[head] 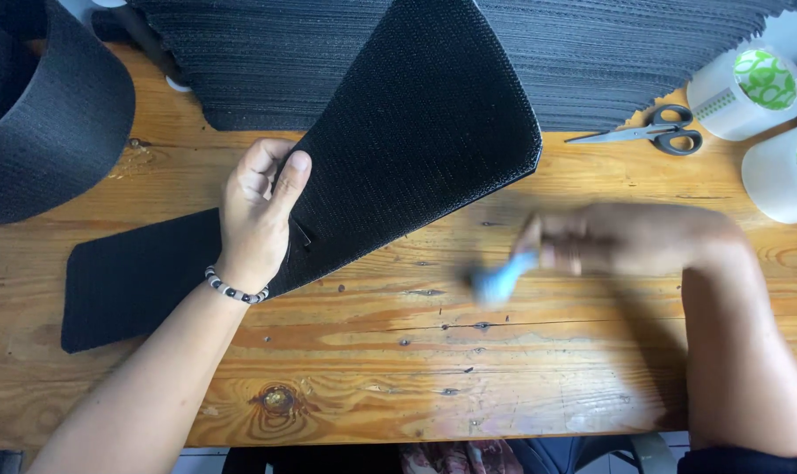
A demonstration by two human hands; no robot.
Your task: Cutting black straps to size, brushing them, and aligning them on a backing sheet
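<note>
Wooden table [398, 351]: the left hand [256, 211] grips 1 black mat piece [416, 140], lifted and bent. The right hand [627, 241], blurred, holds a blue tool [497, 281]; the work seems only begun.

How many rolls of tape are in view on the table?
2: one roll of tape stands at the table's far right corner beside the scissors; the second roll sits just nearer, cut off by the frame edge. More may lie outside.

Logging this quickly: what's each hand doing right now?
Left hand: closed, gripping the black mat.
Right hand: closed on a blue tool, blurred.
</note>
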